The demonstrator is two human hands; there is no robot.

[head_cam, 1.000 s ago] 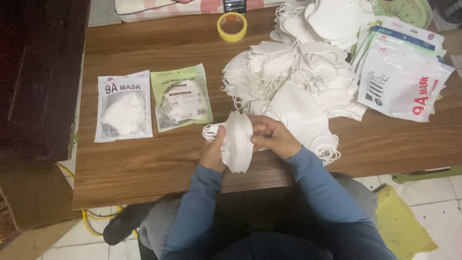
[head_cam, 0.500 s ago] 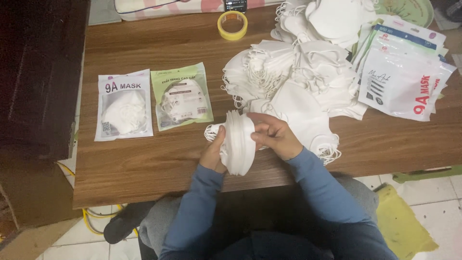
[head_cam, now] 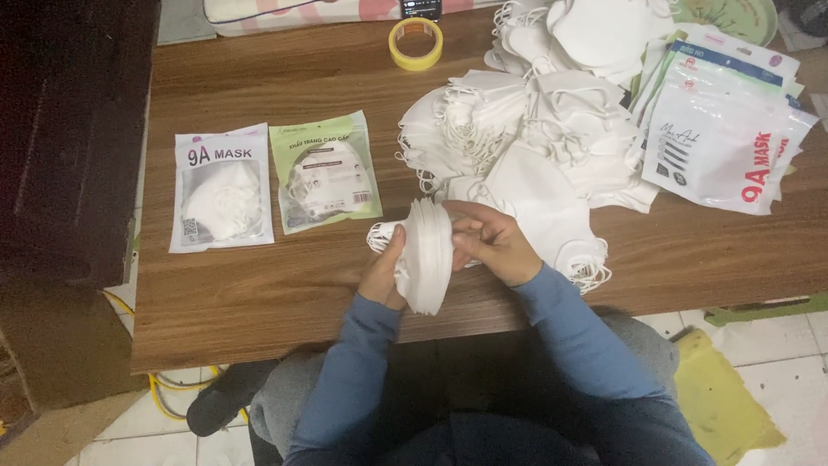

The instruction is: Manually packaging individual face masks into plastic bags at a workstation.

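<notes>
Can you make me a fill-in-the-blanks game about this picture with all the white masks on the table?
1. Both hands, the left hand and the right hand, hold a stack of white ____.
2. The roll of tape at the far edge of the wooden table is ____ in colour.
3. To the left of the hands lie ____ sealed mask packets, a white packet and a green packet.

Missing words: masks; yellow; two

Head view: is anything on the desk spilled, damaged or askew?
Nothing looks damaged. The loose white masks lie in an untidy heap, spreading onto the empty pouches. Two filled packets lie flat, side by side. Both hands hold a neat mask stack.
</notes>
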